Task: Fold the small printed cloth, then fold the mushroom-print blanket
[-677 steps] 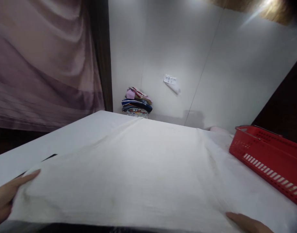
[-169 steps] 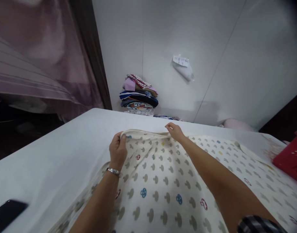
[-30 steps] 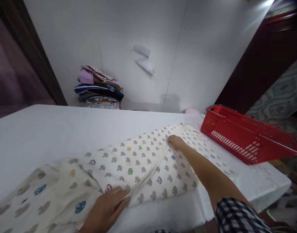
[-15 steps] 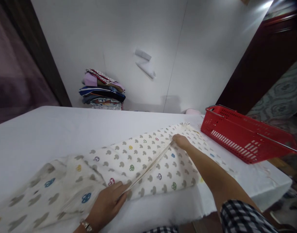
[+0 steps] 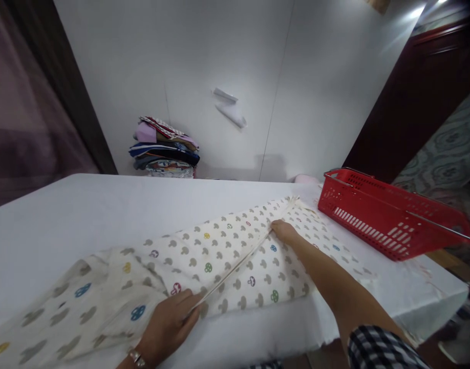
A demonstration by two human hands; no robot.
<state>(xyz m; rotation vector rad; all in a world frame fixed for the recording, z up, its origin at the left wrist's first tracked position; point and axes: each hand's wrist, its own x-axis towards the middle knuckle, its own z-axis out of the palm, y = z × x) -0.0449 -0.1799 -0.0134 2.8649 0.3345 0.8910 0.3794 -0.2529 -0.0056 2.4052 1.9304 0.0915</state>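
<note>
Across the white-covered table lies a cream cloth (image 5: pixel 227 246) printed with grey and coloured mushrooms. Its left part is rumpled, while the right part lies flatter. My left hand (image 5: pixel 173 320) is closed on the near end of a raised fold in the cloth, thumb below and fingers on top. Farther off to the right, my right hand (image 5: pixel 283 230) pinches the same fold's other end. Between the two hands the fold runs in a straight, taut diagonal line. A metal-banded watch or bracelet circles my left wrist.
A red plastic basket (image 5: pixel 388 215) with wire handles stands on the table (image 5: pixel 104 205) at the right. Behind the table's far edge rises a stack of folded clothes (image 5: pixel 166 148) against the pale wall. A peeling white strip (image 5: pixel 229 107) hangs on that wall.
My right hand has shifted slightly left and toward me along the fold, still pinching it. My left hand keeps its hold almost in place. The view has tilted a little.
</note>
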